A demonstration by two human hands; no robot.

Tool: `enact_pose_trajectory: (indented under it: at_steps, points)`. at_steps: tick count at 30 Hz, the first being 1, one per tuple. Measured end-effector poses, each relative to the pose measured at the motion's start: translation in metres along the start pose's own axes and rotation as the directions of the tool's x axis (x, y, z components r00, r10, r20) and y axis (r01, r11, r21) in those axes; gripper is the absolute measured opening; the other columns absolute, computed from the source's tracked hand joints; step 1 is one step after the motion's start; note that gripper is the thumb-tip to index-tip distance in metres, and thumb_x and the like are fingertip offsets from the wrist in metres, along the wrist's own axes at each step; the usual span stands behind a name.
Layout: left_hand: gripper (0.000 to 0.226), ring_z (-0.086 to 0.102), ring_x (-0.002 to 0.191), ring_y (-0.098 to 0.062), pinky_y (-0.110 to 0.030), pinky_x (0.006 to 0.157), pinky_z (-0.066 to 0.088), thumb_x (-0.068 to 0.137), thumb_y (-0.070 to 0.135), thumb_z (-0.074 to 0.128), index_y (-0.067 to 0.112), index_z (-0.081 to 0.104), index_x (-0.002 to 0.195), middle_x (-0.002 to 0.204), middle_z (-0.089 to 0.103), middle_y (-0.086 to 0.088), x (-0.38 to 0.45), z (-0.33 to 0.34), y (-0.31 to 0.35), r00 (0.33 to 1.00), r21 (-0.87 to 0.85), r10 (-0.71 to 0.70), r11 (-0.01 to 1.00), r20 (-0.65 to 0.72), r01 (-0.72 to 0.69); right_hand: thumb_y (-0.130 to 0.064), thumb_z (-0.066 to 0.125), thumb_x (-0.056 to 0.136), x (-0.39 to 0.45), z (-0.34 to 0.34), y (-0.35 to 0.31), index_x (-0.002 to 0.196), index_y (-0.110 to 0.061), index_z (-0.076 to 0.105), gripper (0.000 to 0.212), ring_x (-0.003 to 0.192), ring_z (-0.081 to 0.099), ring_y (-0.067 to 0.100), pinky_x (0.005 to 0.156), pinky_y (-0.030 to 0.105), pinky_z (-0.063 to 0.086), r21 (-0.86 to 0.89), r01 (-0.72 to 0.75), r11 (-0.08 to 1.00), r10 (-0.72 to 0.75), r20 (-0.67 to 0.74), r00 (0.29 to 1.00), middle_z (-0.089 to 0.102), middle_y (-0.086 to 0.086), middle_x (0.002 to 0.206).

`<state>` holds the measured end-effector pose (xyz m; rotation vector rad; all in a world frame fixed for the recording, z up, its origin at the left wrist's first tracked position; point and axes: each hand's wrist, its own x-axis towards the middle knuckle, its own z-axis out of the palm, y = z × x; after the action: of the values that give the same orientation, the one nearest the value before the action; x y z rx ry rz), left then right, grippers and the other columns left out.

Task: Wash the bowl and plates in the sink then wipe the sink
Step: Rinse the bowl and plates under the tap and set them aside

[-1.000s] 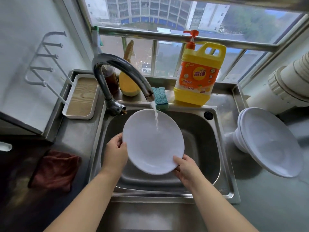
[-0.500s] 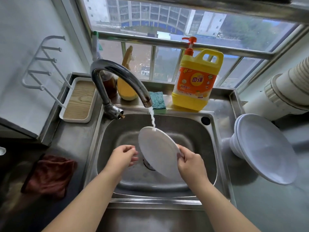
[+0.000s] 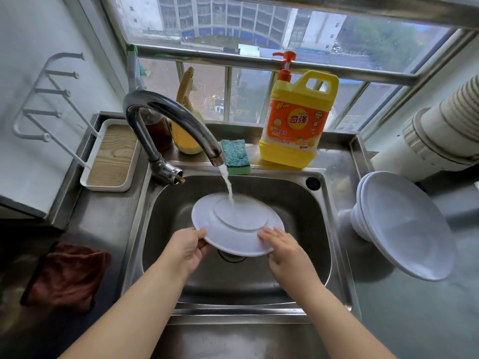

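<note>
Head view looks down on a steel sink point(image 3: 305, 203) set in a steel counter point(image 3: 404, 320), with a white plate point(image 3: 233, 229) held over the basin, underside up so its foot ring shows. Water point(image 3: 228, 186) runs from the curved tap point(image 3: 166, 120) and lands on the plate's back near its 12 o'clock edge.

At the plate's 8 o'clock rim the left hand point(image 3: 185, 251) has its grip on the edge, thumb on top and fingers curled beneath. At 4 o'clock the right hand point(image 3: 286, 250) lies on the plate with its fingers point(image 3: 269, 235) straight and spread flat over the upturned surface; its grip is released, pressing rather than clasping.

From the plate, at 3 o'clock on the counter, a stack of white dishes point(image 3: 407, 226) leans on its side, well apart from the sink. At 12 o'clock behind the basin sits a blue-and-green sponge point(image 3: 234, 155), with a yellow detergent jug point(image 3: 298, 125) with an orange pump just beside it at 1 o'clock. At 11 o'clock stands a yellow spray bottle point(image 3: 185, 136) behind the tap, and at 10 o'clock a white tray with a wooden base point(image 3: 111, 156). At 8 o'clock a dark red cloth point(image 3: 67, 275) lies crumpled on the counter.
</note>
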<state>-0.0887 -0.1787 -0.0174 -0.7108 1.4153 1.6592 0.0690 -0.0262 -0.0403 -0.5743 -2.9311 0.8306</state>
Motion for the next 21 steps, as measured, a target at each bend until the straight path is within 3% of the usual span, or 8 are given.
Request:
enact_pose_trajectory:
  at_steps: [2, 5, 8, 10, 12, 14, 17, 21]
  points:
    - [0.027, 0.059, 0.076, -0.021, -0.029, 0.052, 0.056, 0.100, -0.002, 0.036, -0.008, 0.049, 0.123, 0.085, 0.061, -0.013, 0.001, -0.004, -0.001, 0.999, 0.023, 0.039, 0.999, -0.017, -0.038, 0.002, 0.050, 0.089, -0.001, -0.003, -0.002, 0.135, -0.018, 0.052, 0.050, 0.138, 0.033, 0.011, 0.113, 0.017, 0.019, 0.161, -0.208, 0.965, 0.205, 0.038, 0.978, 0.044, -0.002, 0.145]
    - [0.023, 0.060, 0.077, -0.020, -0.031, 0.064, 0.048, 0.101, 0.002, 0.037, -0.003, 0.052, 0.118, 0.087, 0.062, -0.013, 0.002, -0.013, 0.000, 0.997, 0.024, 0.071, 0.997, -0.033, -0.070, -0.015, 0.050, 0.095, 0.004, -0.010, -0.005, 0.143, -0.019, 0.039, 0.049, 0.136, 0.036, 0.016, 0.111, 0.029, 0.030, 0.417, -0.517, 0.748, 0.537, 0.079, 0.840, 0.039, 0.001, 0.148]
    - [0.020, 0.062, 0.081, -0.022, -0.034, 0.071, 0.049, 0.101, 0.005, 0.038, 0.001, 0.056, 0.110, 0.089, 0.064, -0.014, 0.001, -0.024, -0.005, 0.998, 0.012, 0.059, 0.998, -0.031, -0.059, -0.031, 0.048, 0.098, 0.017, -0.008, -0.009, 0.147, -0.016, 0.028, 0.056, 0.128, 0.046, 0.026, 0.105, 0.043, 0.042, 0.562, -0.754, 0.340, 0.732, 0.345, 0.587, 0.042, 0.006, 0.145]
    - [0.021, 0.062, 0.082, -0.021, -0.035, 0.072, 0.050, 0.102, 0.008, 0.039, 0.005, 0.059, 0.104, 0.090, 0.065, -0.013, 0.000, -0.029, -0.010, 0.998, 0.000, 0.051, 0.999, -0.035, -0.051, -0.027, 0.044, 0.101, 0.024, -0.004, -0.009, 0.135, -0.007, 0.044, 0.040, 0.111, 0.059, 0.028, 0.096, 0.045, 0.050, 0.683, -0.730, 0.017, 0.719, 0.499, 0.484, 0.059, 0.012, 0.126]
    - [0.024, 0.062, 0.081, -0.019, -0.033, 0.068, 0.050, 0.102, 0.009, 0.037, 0.010, 0.061, 0.099, 0.089, 0.066, -0.010, 0.000, -0.033, -0.013, 0.998, -0.030, 0.058, 0.998, -0.038, -0.059, -0.019, 0.041, 0.102, 0.028, -0.006, -0.013, 0.106, -0.002, 0.060, 0.025, 0.093, 0.065, 0.027, 0.090, 0.045, 0.052, 0.732, -0.651, -0.200, 0.687, 0.579, 0.439, 0.070, 0.014, 0.096]
    - [0.026, 0.061, 0.081, -0.018, -0.032, 0.068, 0.049, 0.103, 0.009, 0.035, 0.012, 0.061, 0.101, 0.090, 0.066, -0.008, 0.001, -0.036, -0.016, 0.998, -0.047, 0.058, 0.997, -0.039, -0.060, -0.018, 0.043, 0.101, 0.029, -0.008, -0.017, 0.098, -0.003, 0.062, 0.025, 0.094, 0.065, 0.028, 0.092, 0.046, 0.051, 0.743, -0.620, -0.253, 0.668, 0.597, 0.443, 0.070, 0.014, 0.092]
    - [0.026, 0.061, 0.082, -0.019, -0.036, 0.075, 0.049, 0.103, 0.010, 0.034, 0.011, 0.059, 0.110, 0.090, 0.066, -0.009, 0.003, -0.040, -0.018, 0.999, -0.024, 0.014, 1.000, -0.038, -0.015, -0.016, 0.042, 0.101, 0.028, -0.006, -0.021, 0.100, -0.003, 0.060, 0.022, 0.104, 0.062, 0.028, 0.101, 0.046, 0.046, 0.765, -0.599, -0.237, 0.654, 0.581, 0.484, 0.067, 0.015, 0.103]
    - [0.027, 0.060, 0.085, -0.022, -0.035, 0.068, 0.049, 0.103, 0.012, 0.039, 0.007, 0.055, 0.123, 0.094, 0.064, -0.010, 0.004, -0.038, -0.021, 0.999, 0.118, -0.047, 0.992, -0.020, 0.050, -0.015, 0.041, 0.101, 0.022, -0.010, -0.020, 0.102, -0.006, 0.060, 0.021, 0.101, 0.062, 0.025, 0.099, 0.042, 0.048, 0.819, -0.562, -0.116, 0.667, 0.484, 0.567, 0.066, 0.013, 0.103]
